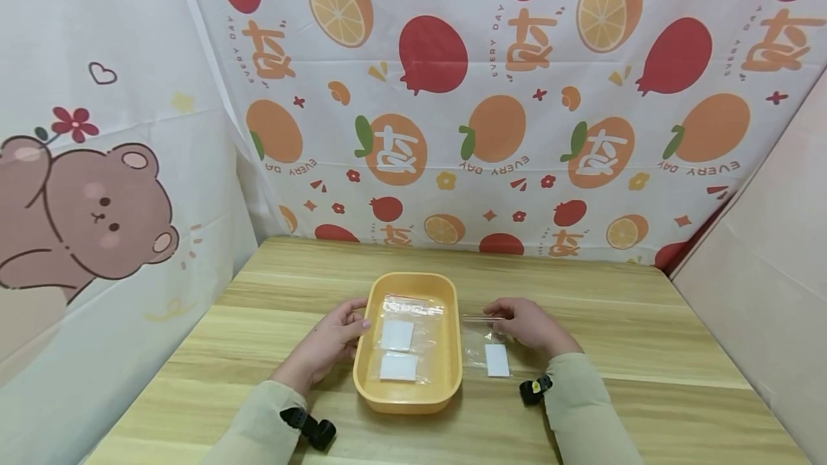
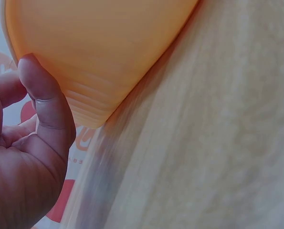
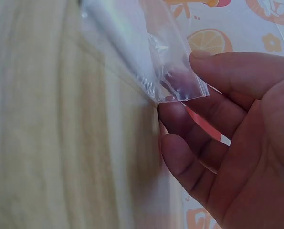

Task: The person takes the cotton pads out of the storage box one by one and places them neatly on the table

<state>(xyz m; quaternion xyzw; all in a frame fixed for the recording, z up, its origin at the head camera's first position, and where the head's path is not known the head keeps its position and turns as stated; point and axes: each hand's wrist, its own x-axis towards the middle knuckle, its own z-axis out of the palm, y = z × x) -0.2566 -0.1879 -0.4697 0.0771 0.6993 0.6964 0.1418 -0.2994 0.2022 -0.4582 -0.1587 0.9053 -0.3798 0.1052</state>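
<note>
My left hand grips the left side of a yellow plastic tray, its thumb over the rim. In the left wrist view the hand holds the wall of the tray. Inside the tray lie clear zip bags with two white rectangles showing. My right hand pinches a clear zip bag just right of the tray; a white rectangle shows in it. The right wrist view has this bag between the thumb and fingers of the hand.
The tray and hands are on a wood-grain table. A fruit-print curtain hangs behind its far edge. A bear-print cloth stands at the left, a pale panel at the right.
</note>
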